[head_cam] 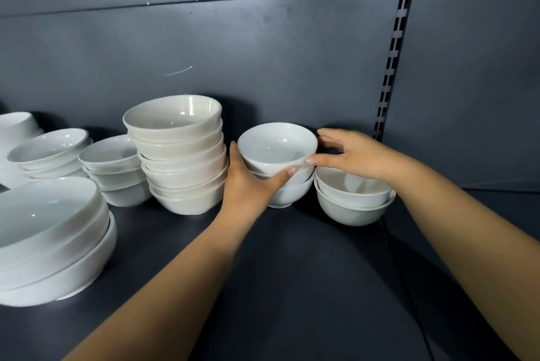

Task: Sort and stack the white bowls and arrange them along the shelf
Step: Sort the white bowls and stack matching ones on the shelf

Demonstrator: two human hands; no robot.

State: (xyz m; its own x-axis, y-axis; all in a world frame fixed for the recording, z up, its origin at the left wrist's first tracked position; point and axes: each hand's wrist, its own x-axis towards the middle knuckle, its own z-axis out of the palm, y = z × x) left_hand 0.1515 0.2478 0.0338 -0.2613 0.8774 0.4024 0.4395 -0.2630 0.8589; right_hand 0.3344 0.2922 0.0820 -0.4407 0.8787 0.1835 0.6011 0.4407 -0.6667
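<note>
Left hand [251, 185] wraps top bowl [276, 147]; right hand [353, 156] pinches its rim. Bowl sits nested on short stack [292, 195], mid-shelf [292, 273]. Two-sided hold probably seats it square.

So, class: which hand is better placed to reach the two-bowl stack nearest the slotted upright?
Probably right: the right hand sits just above that two-bowl stack; the left hand grips the middle stack, farther away.

One shelf [292, 273]; two hands, left hand [248, 188] and right hand [353, 156]. Bowls: tall stack [181, 162] perhaps seven, front-left stack [52, 258] three, held stack [280, 156] three, right stack [350, 202] two.
</note>
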